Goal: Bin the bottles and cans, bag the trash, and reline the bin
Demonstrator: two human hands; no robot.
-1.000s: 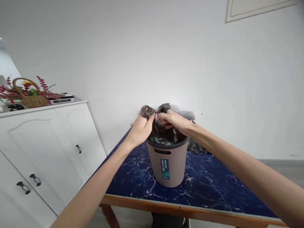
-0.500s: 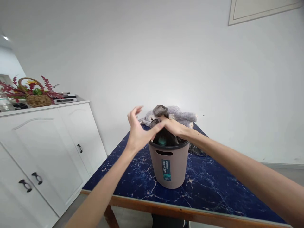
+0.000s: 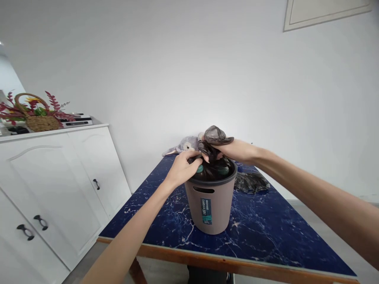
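Bin [image 3: 220, 207], long axis upright, mouth up, fingers [image 3: 192, 154] seemingly gripping black bag [image 3: 214, 135]

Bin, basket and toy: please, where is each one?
Bin [image 3: 220, 206], head view: front wall, beside the label.
Basket [image 3: 43, 123], head view: woven side.
Toy [image 3: 191, 141], head view: grey head.

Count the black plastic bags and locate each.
2. One black plastic bag is in the garbage bin, its top gathered at the left hand and right hand; a crumpled bag lies on the blue table, right of the bin. More may be hidden inside.
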